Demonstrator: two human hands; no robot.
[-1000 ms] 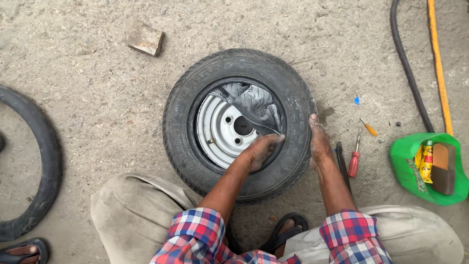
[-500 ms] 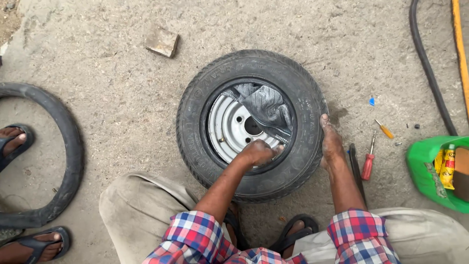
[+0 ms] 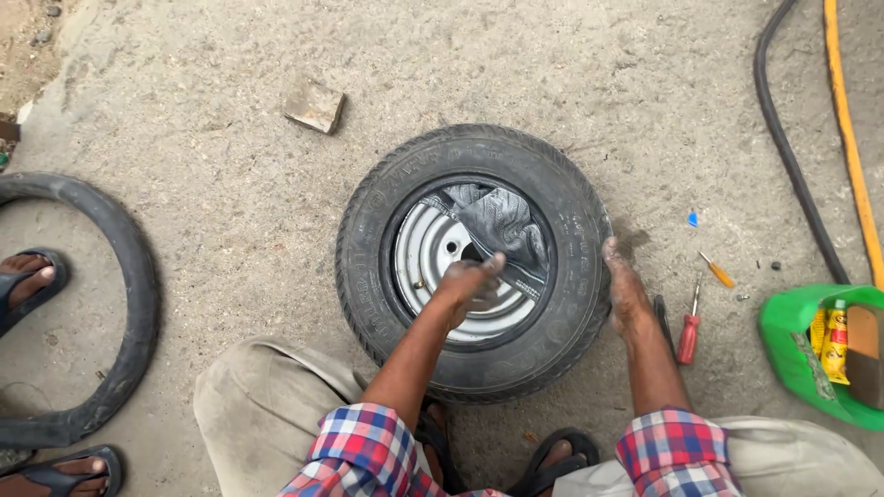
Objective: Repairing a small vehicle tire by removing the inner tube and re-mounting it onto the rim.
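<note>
Small tyre (image 3: 562,304) lying flat on the concrete floor (image 3: 212,166) at centre frame, fitted on a silver steel rim (image 3: 425,262). Crumpled black inner tube (image 3: 502,230) bunched in the rim opening, upper right of the hub. Left hand (image 3: 471,283) at the middle of the wheel, fingers closed on the lower edge of the inner tube. Right hand (image 3: 626,290) pressed flat against the outer right sidewall of the tyre, fingers together, gripping nothing. Red-handled screwdriver (image 3: 688,333) on the floor just right of the right hand; smaller orange-handled screwdriver (image 3: 717,271) near it, slightly higher. Green tub (image 3: 790,354) at the right edge, holding yellow packets and a brown block. Black hose (image 3: 792,156) and yellow hose (image 3: 852,156) running from the upper right corner downward. Stone block (image 3: 313,103) on the floor, upper left of the tyre. Larger black tyre (image 3: 129,304) at the left edge, with another person's sandalled feet (image 3: 28,281) beside it.
</note>
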